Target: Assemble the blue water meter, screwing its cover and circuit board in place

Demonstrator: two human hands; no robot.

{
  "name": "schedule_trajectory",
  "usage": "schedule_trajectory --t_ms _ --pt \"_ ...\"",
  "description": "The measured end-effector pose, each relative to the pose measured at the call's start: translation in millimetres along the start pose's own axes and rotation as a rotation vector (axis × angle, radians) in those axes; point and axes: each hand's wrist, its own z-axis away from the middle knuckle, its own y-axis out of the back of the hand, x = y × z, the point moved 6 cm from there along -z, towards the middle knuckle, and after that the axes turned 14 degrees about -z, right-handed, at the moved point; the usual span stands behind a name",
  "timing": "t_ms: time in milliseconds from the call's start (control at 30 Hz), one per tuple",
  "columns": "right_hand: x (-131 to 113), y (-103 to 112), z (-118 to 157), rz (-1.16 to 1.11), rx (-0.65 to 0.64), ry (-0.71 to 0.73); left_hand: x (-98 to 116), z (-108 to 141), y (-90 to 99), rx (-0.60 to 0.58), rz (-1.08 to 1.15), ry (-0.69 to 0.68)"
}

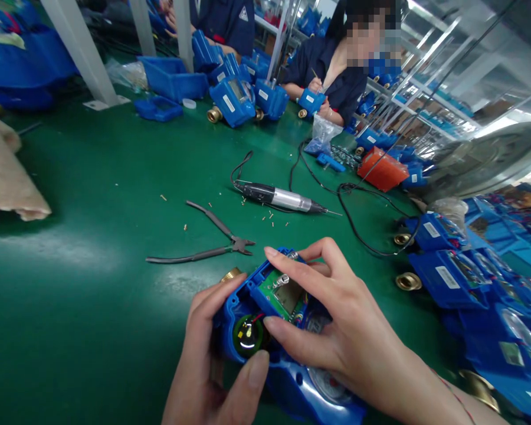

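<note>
An opened blue water meter (292, 378) is between my hands near the bottom middle of the head view, tilted. My left hand (216, 354) is closed around its left side, thumb at the front edge. Inside that side sits a round, dark, shiny part (248, 335) with a red wire. My right hand (345, 319) spans a green circuit board (283, 295) with a metal spring on it, index finger at the far edge and thumb at the near one. A brass fitting (230, 274) shows behind my left fingers. My right palm partly covers the clear dial.
Diagonal cutters (221, 236) lie open beyond the meter. Past them are an electric screwdriver (283, 198), its black cable (358, 236) and several small screws (269, 217). More blue meters (451, 277) line the right. A co-worker (331, 71) holds another meter across the green table (92, 283).
</note>
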Motion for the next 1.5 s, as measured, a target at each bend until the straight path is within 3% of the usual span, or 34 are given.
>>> schedule_trajectory --t_ms 233,433,833,1200,1500 --pt "6.6 2.8 -5.7 0.013 -0.051 -0.05 3.7 -4.1 -1.9 0.045 -0.047 0.019" --pt "12.2 3.7 -9.1 -0.066 -0.015 -0.025 8.5 -9.8 -3.7 0.088 -0.079 0.035" --pt "13.4 -0.7 -5.3 -0.117 0.032 -0.018 5.3 -12.2 -1.7 0.045 -0.049 0.024" --pt "4.4 3.7 16.1 -0.008 0.22 0.085 13.2 -5.0 -2.3 0.006 -0.04 -0.05" --pt "-7.8 4.4 18.1 0.078 0.131 -0.02 -1.4 -2.1 -5.4 -0.057 0.034 -0.077"
